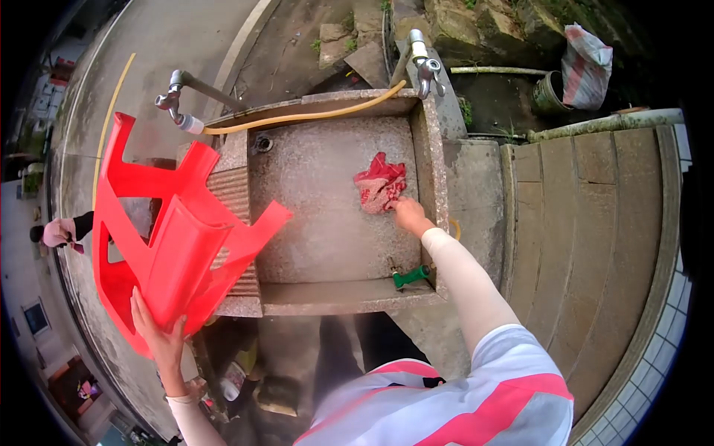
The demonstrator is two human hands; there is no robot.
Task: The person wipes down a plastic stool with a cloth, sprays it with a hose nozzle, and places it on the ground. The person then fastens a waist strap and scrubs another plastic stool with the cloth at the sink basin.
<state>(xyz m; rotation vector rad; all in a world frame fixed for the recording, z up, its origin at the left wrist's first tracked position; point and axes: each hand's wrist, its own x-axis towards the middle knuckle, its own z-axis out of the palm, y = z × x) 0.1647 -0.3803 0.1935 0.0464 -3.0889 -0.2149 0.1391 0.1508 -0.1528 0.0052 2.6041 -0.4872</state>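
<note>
My left hand (158,332) grips the lower edge of a red plastic chair (182,241), thumb and fingers on either side of the plastic. The chair is tilted, its legs pointing up and to the right, and it covers part of the ribbed washboard (230,189) at the sink's left side. In the stone sink (312,208), my right hand (411,215) is closed on the lower end of a crumpled, wet-looking red patterned cloth (381,182). The cloth touches the basin floor near the right wall.
A metal tap (169,100) stands at the left and another tap (425,67) at the back right. A yellow hose (312,115) runs along the back rim. A green spray nozzle (411,277) lies in the front right corner. A person (63,230) is far left.
</note>
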